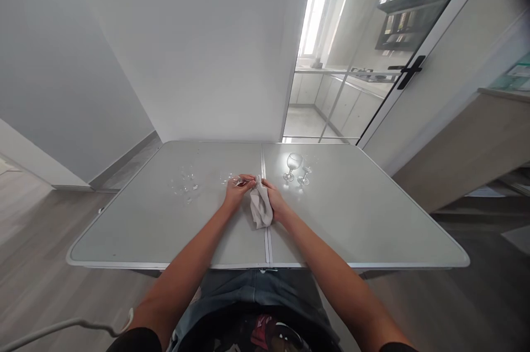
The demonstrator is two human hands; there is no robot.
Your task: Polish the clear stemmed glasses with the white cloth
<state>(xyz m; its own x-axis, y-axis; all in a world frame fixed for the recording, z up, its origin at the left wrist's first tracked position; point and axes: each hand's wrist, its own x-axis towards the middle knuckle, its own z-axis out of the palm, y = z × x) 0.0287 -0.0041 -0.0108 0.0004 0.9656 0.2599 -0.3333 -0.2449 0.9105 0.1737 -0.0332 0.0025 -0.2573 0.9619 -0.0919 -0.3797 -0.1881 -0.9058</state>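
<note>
Over the middle of the folding table, my left hand is closed on a small clear glass, its shape partly hidden by the fingers. A light grey cloth hangs from my right hand, which is closed around it. The cloth's upper end meets the glass and the left fingertips. Beyond my right hand, a stemmed wine glass stands upright on the table. Beside it is a second stemmed glass piece, whose top I cannot make out clearly.
Clear spots like water drops or small glass bits are scattered on the table's left half. A metal seam runs down the table's middle. Behind stand a white wall and a glass door with a black handle.
</note>
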